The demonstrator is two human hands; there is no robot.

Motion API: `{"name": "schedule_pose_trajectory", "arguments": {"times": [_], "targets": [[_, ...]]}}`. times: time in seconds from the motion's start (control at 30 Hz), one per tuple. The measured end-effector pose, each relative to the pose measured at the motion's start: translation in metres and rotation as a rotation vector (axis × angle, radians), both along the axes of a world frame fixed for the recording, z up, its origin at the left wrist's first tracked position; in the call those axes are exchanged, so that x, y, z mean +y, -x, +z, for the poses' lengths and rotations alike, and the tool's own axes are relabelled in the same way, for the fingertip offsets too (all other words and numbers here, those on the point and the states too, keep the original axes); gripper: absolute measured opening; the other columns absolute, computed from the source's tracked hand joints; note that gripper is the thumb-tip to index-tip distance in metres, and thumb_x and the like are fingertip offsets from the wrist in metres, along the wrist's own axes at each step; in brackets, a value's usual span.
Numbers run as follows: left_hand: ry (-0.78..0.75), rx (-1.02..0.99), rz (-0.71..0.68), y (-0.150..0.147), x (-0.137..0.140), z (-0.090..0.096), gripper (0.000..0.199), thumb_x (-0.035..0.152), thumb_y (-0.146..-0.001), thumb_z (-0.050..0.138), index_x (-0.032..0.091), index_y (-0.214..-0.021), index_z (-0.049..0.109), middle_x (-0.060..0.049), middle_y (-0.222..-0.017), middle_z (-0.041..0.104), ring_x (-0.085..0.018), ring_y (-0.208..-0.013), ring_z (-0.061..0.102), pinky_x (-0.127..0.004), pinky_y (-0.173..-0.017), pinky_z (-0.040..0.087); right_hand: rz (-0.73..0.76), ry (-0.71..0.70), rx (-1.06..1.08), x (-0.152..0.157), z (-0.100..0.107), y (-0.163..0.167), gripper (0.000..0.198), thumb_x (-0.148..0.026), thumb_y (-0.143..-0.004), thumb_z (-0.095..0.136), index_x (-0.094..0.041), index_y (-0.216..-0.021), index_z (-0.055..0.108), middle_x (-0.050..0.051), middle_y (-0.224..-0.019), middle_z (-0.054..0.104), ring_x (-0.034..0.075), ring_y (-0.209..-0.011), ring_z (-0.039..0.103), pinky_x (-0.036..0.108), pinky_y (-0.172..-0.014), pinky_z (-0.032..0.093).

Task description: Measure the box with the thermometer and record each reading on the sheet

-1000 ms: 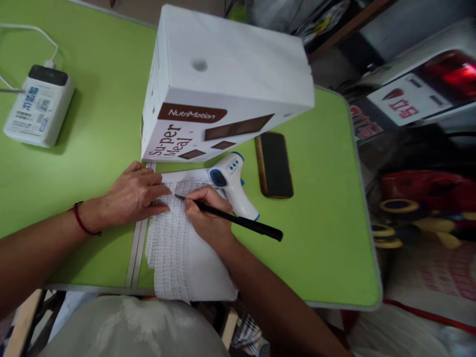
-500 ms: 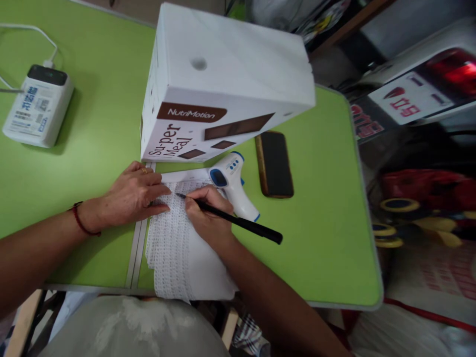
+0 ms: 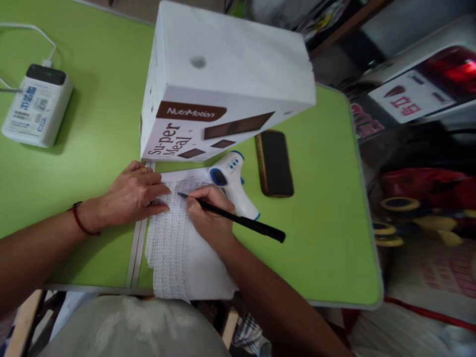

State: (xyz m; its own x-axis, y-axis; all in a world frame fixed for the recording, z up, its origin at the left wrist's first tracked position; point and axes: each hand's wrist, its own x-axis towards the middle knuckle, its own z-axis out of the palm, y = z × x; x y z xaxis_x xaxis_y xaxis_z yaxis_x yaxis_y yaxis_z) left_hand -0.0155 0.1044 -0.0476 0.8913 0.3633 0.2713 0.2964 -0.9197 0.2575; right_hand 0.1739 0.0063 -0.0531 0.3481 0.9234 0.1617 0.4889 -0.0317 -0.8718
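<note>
Sheets of paper [image 3: 208,263] covered in small columns of handwriting lie on the green table and overhang its near edge. My right hand [image 3: 211,210] grips a black pen [image 3: 256,224], its tip touching or just above the writing near the top of the sheet. On the paper's left edge rests my left hand [image 3: 137,193], thumb and fingers apart and nothing held. A white infrared thermometer [image 3: 238,191] with blue trim lies across the upper right part of the paper, beside my right hand. Part of the sheet is hidden beneath both hands.
A large white box [image 3: 230,64] marked NutriMotion stands just behind the paper. Right of the thermometer lies a dark phone [image 3: 277,163] in a brown case. A white power bank [image 3: 37,106] with cables sits at far left on the green table [image 3: 323,248].
My right hand and the pen have shifted slightly to the right along the writing. My left hand has stayed in place.
</note>
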Motion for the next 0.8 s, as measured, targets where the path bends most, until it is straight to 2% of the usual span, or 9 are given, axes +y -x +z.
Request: {"name": "schedule_pose_trajectory", "arguments": {"times": [0.53, 0.8], "targets": [[0.011, -0.022, -0.004, 0.0003, 0.0003, 0.0002, 0.026, 0.042, -0.096, 0.065, 0.017, -0.103, 0.071, -0.004, -0.088, 0.072, -0.019, -0.08, 0.063, -0.036, -0.082, 0.038, -0.006, -0.01, 0.01, -0.0002, 0.005, -0.0008, 0.009, -0.02, -0.071, 0.056, -0.025, -0.063, 0.054, -0.007, -0.05, 0.055, 0.01, -0.045, 0.05, 0.024, -0.044, 0.043], [0.001, -0.038, -0.008, -0.001, 0.0001, -0.0002, 0.025, 0.04, -0.095, 0.067, 0.016, -0.1, 0.072, -0.003, -0.085, 0.071, -0.019, -0.078, 0.063, -0.036, -0.081, 0.038, 0.052, 0.0, 0.024, -0.0017, 0.0005, -0.0009, 0.006, -0.02, -0.072, 0.059, -0.024, -0.068, 0.059, -0.006, -0.054, 0.061, 0.011, -0.048, 0.054, 0.025, -0.048, 0.045]]}}
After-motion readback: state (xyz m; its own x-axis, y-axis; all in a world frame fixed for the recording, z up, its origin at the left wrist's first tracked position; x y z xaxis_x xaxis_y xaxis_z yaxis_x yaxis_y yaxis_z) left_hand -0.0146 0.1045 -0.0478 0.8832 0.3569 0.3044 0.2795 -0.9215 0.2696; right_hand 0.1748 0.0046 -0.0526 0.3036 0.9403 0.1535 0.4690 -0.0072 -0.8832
